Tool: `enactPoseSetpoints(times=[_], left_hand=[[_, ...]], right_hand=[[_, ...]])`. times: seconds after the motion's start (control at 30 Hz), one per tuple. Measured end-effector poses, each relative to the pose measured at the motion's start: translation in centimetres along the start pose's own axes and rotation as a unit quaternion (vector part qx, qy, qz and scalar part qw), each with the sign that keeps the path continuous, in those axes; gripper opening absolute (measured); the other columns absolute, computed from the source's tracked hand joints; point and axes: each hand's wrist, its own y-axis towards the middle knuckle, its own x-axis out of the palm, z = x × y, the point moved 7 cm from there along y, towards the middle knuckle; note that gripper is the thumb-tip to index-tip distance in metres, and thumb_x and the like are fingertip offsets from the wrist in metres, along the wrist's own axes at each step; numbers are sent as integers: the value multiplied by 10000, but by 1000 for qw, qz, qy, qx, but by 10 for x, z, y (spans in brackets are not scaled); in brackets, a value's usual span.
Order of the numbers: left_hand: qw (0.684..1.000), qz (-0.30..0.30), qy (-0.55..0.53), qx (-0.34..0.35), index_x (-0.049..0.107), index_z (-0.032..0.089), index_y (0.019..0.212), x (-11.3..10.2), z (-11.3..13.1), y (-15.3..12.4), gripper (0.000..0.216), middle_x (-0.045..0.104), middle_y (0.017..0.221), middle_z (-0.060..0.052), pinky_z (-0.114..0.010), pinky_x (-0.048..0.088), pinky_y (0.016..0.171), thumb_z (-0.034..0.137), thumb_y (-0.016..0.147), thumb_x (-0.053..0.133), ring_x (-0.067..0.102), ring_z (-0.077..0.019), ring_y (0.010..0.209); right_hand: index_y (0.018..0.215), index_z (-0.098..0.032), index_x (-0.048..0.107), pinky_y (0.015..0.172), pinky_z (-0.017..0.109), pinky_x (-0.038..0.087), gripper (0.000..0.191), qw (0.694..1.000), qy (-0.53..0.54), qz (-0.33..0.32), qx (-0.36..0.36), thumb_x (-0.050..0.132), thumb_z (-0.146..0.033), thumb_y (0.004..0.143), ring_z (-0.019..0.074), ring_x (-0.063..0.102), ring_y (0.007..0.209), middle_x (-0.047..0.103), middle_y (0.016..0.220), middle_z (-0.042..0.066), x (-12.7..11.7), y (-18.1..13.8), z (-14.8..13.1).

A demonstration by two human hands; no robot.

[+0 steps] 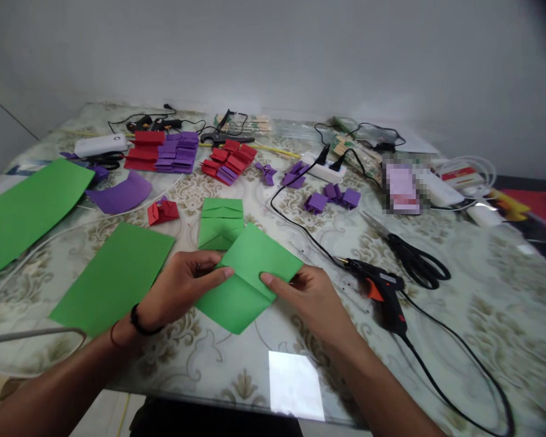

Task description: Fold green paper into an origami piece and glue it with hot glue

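Both my hands hold a green paper sheet (246, 279), folded across its middle, just above the table near the front edge. My left hand (182, 288) pinches its left corner, thumb on top. My right hand (312, 297) grips the right side, with the index finger pressed along the crease. Behind the sheet lie two folded green pieces (221, 223). A flat green sheet (116, 276) lies left of my left hand.
A black glue gun (384, 294) with its cord lies right of my right hand, black scissors (414, 255) beyond it. Red and purple folded papers (177, 152) are stacked at the back. A large green sheet (27, 209) lies far left, a power strip (323, 170) behind.
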Motion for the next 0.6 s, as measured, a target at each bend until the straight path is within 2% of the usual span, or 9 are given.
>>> enactPoseSetpoints(times=[0.2, 0.4, 0.6], left_hand=[[1000, -14, 5, -4, 570, 176, 712, 0, -9, 0, 377, 414, 664, 53, -222, 284, 531, 473, 906, 699, 364, -99, 600], [999, -30, 31, 26, 465, 186, 651, 1, -7, 0, 417, 338, 660, 64, -223, 250, 521, 425, 943, 643, 299, -89, 591], [996, -62, 63, -13, 459, 188, 649, 4, -17, -1, 444, 333, 650, 59, -240, 243, 533, 475, 944, 626, 315, -96, 598]], right_hand=[[896, -179, 843, 715, 346, 636, 369, 1000, -5, 7, -1, 937, -483, 708, 250, 780, 804, 847, 936, 77, -1, 0, 1], [888, -179, 835, 678, 330, 633, 370, 1000, 1, 21, -17, 926, -495, 719, 241, 772, 783, 843, 912, 78, 0, -1, -1], [955, -196, 833, 708, 318, 628, 338, 999, 2, 24, -48, 887, -479, 777, 229, 769, 810, 839, 931, 67, -1, -1, -6]])
